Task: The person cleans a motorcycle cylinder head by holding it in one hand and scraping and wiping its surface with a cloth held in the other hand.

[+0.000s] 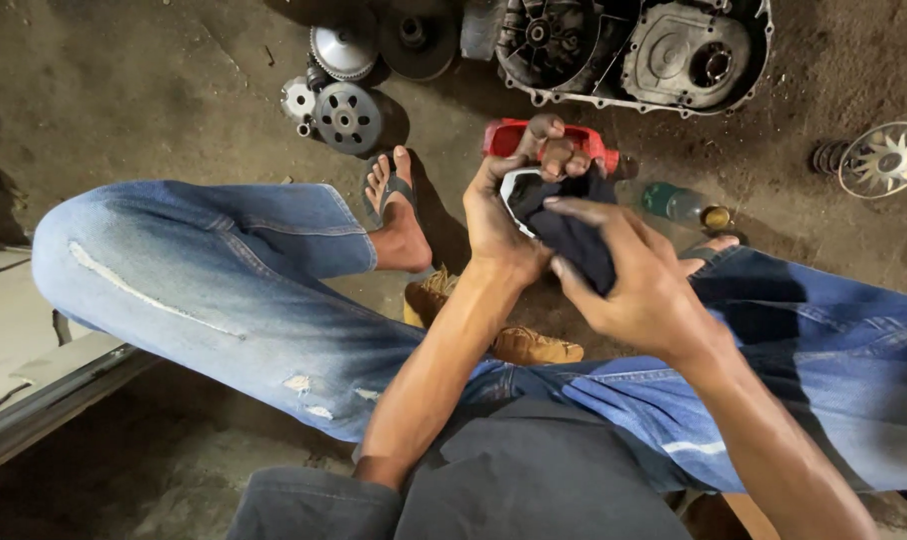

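My left hand (509,215) grips a red plastic part (506,137) at its top edge, with a dark cloth (572,238) bunched against it. My right hand (639,275) presses the dark cloth from the right side, fingers wrapped over it. Both hands are held above my knees, over a dirt floor. Most of the red part is hidden behind the fingers and the cloth.
My legs in blue jeans spread left and right, a sandalled foot (399,215) ahead. On the ground lie an engine case (634,50), round clutch and gear parts (346,115), a finned disc (886,158), a green bottle (674,203) and a yellow rag (519,340).
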